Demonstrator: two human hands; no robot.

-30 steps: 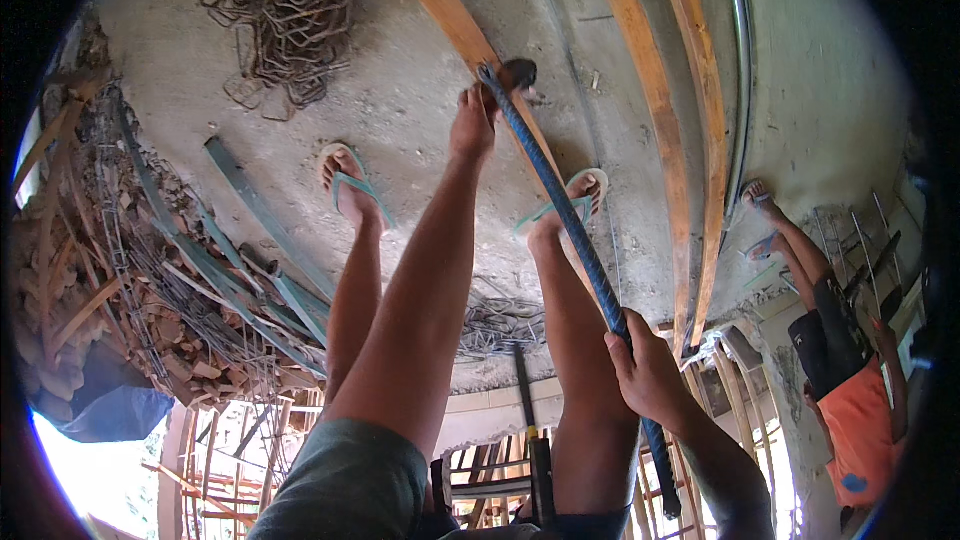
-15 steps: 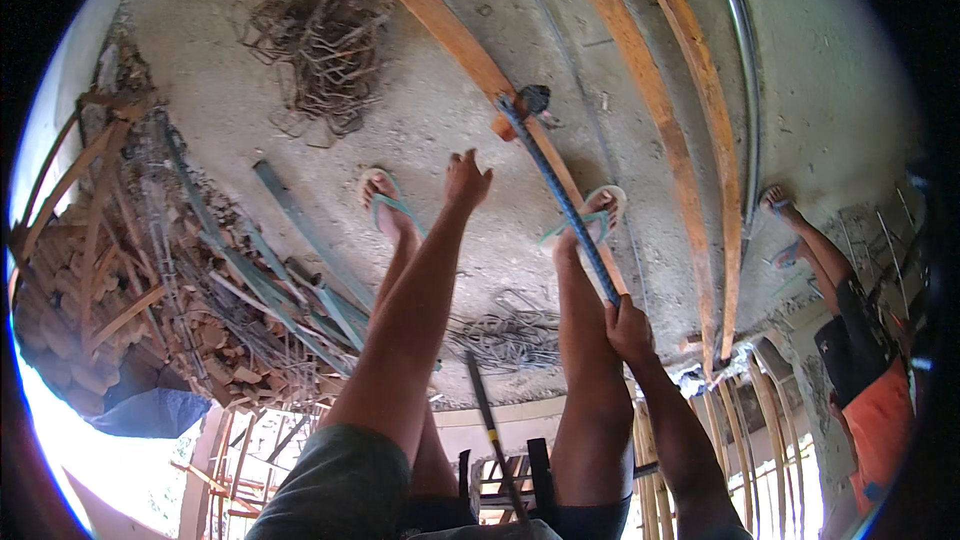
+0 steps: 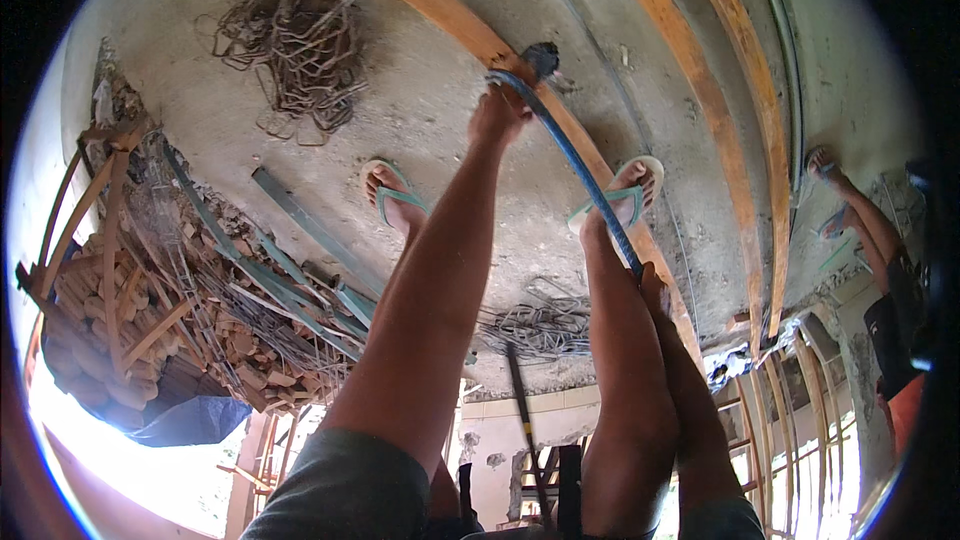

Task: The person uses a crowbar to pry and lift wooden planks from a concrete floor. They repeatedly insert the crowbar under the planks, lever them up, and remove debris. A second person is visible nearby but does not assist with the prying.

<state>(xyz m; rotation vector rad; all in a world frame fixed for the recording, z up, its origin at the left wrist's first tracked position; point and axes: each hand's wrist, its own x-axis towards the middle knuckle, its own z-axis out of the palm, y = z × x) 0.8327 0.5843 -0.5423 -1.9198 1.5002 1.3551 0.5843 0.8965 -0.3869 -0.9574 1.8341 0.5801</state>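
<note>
My right hand (image 3: 652,292) is wrapped around the near end of a long blue and black bar (image 3: 580,162), beside my right leg. The bar slants away to the left over an orange-brown wooden board (image 3: 440,5) on the floor, and its far end looks bent. At that far end my left hand (image 3: 498,120) is down by the board's edge, its fingers bent in. What they hold, if anything, is hidden under the hand. A dark lump (image 3: 542,59) sits against the board just to the right of the bar's tip.
More long boards (image 3: 690,60) and a metal pipe (image 3: 782,30) lie to the right. A wire tangle (image 3: 300,55) lies far left, above a rubble heap (image 3: 250,340) with green strips. Another wire bundle (image 3: 535,330) lies between my legs. Another person's leg (image 3: 870,220) shows at right.
My left hand has moved forward and right, from open above the floor to the bar's far end, with its fingers bent in. My right hand keeps its hold on the bar.
</note>
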